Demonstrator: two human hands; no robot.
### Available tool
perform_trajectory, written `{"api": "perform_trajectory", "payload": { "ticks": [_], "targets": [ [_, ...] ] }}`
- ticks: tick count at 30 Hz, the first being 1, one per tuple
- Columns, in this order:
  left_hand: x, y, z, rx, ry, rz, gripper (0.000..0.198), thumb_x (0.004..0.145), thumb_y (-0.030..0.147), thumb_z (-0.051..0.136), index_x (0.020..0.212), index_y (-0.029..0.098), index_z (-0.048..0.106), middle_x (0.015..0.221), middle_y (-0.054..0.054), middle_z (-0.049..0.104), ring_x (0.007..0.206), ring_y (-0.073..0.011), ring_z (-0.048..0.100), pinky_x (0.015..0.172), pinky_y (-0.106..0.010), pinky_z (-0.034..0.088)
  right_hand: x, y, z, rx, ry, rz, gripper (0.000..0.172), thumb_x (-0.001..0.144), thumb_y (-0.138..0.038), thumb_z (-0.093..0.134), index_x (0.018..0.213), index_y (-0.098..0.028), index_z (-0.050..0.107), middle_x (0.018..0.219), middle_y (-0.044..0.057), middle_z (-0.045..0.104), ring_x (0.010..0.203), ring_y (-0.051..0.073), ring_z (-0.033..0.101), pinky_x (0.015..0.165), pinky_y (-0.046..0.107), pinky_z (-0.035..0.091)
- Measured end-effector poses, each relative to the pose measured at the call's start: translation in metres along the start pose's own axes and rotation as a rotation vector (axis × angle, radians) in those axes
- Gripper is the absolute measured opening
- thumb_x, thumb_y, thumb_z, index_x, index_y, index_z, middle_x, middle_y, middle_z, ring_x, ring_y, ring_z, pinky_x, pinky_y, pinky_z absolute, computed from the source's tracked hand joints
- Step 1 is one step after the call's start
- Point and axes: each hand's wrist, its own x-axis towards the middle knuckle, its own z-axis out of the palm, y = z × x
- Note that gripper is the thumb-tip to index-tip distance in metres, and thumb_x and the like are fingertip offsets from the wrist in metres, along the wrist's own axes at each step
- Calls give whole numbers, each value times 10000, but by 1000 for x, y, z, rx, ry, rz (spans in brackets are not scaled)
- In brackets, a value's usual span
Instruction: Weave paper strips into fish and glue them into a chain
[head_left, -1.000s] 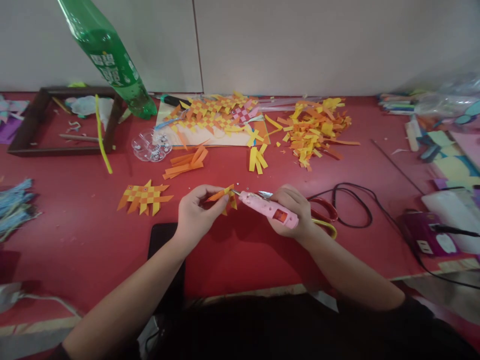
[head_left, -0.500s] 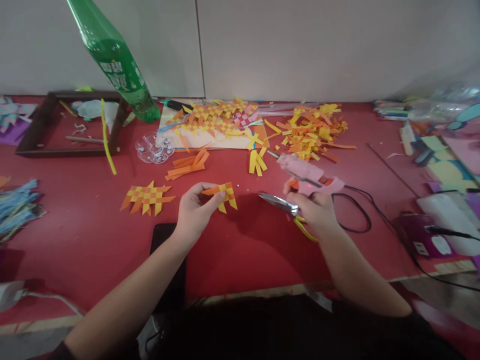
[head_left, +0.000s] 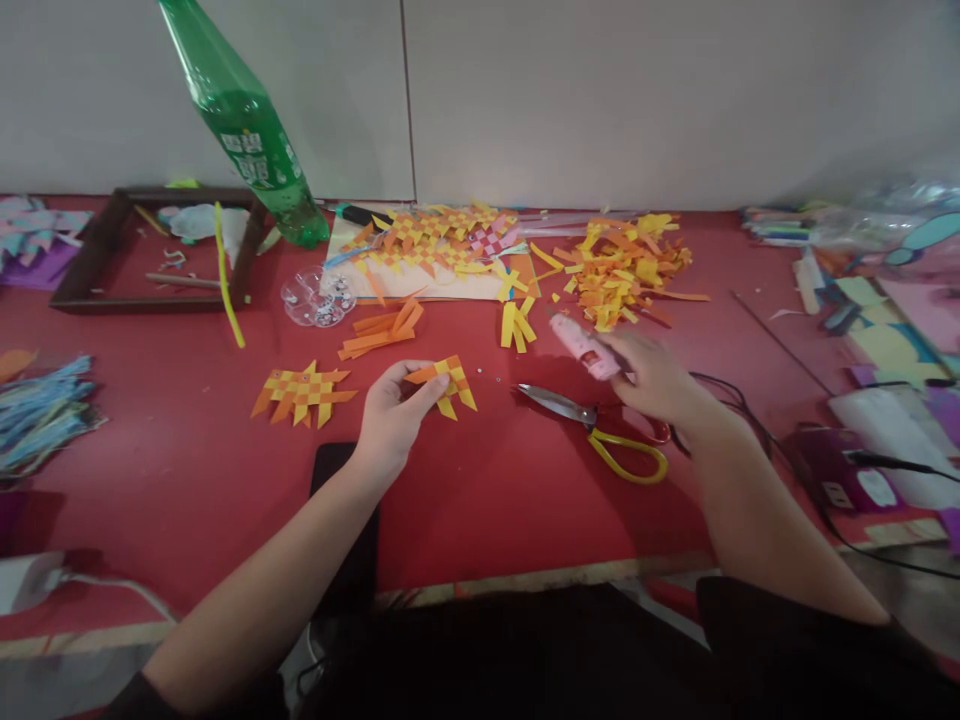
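Note:
My left hand [head_left: 396,410] pinches a small woven paper piece [head_left: 450,385] of orange and yellow strips between thumb and fingers, just above the red table. To the right, my right hand [head_left: 656,375] is closed on a pink hot glue gun [head_left: 585,348]; its handle is mostly hidden by the fingers and slightly blurred. Scissors [head_left: 592,420] with yellow and red handles lie on the table below that hand. Left of my left hand rests a finished-looking woven paper fish [head_left: 304,392]. Two tiny bead-like bits [head_left: 480,371] lie between the hands.
Behind are orange strips [head_left: 384,328], yellow strips [head_left: 516,325], a strip pile [head_left: 630,265] and woven pieces [head_left: 435,240]. A green bottle [head_left: 259,150] stands by a dark frame [head_left: 142,302] and a clear compartment tray [head_left: 319,297]. A black phone [head_left: 349,540] lies near the front edge.
My right hand has moved right and slightly away from me, turning the glue gun. The scissors' handles, partly covered before, now show. My left hand keeps its woven piece, tilted slightly.

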Motion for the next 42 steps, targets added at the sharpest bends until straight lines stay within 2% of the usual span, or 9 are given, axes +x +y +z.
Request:
{"api": "perform_trajectory", "payload": {
  "ticks": [4,7,11,13,17,31,34,37,42],
  "targets": [
    [0,1,1,-19,3,-18,309,666,312,849,848,173,641,792,11,667,708,-106,646,648,-216,531,5,11,-16,-346,-87,-173,468,638,-154,540,1079,-220,679,1079,147,669,1022,365,586,900,585,429],
    [-1,1,1,-23,0,-19,303,666,316,848,832,173,638,787,14,664,708,-108,647,645,-216,529,5,-5,-19,-376,-4,-251,411,718,-138,495,1067,-214,699,1036,139,653,989,339,577,892,579,429],
    [0,1,0,-16,5,-27,317,659,318,851,847,177,639,794,13,670,700,-107,649,633,-214,526,9,-46,7,-325,73,-351,263,926,-262,479,1097,-207,671,998,117,654,958,246,583,862,421,465],
    [1,1,0,-9,15,-27,326,653,314,855,853,177,638,794,11,670,693,-105,647,618,-206,519,13,-64,29,-304,22,-411,199,948,-329,528,1027,-244,689,992,75,672,958,214,586,876,381,455],
    [1,1,-1,6,34,-15,316,658,309,848,855,180,637,797,14,675,685,-90,637,593,-178,491,23,-83,63,-390,5,-430,93,904,-265,638,856,-230,711,925,55,649,923,234,537,837,417,391],
    [0,1,0,93,-26,-53,252,717,336,786,855,181,643,777,9,660,676,-106,636,586,-196,501,29,-91,74,-464,-39,-449,149,911,-141,555,782,-178,620,923,79,592,887,231,442,753,368,298],
    [0,0,-2,136,-41,-52,245,724,351,782,864,186,668,767,1,681,660,-114,647,577,-201,511,26,-93,76,-432,3,-434,130,925,-160,536,818,-192,601,944,73,598,903,234,445,773,377,311],
    [-1,-1,-2,185,-69,-43,245,726,340,784,897,184,703,761,-14,719,656,-122,669,586,-206,522,21,-99,76,-356,129,-408,112,949,-205,523,861,-207,592,984,77,596,954,242,475,808,393,337],
    [-4,0,-1,259,-113,-18,355,735,330,783,1048,170,730,846,-58,779,753,-171,729,678,-244,562,12,-114,81,-153,277,-490,104,945,-217,530,865,-234,594,951,62,591,960,235,528,858,411,389]
  ]
}}
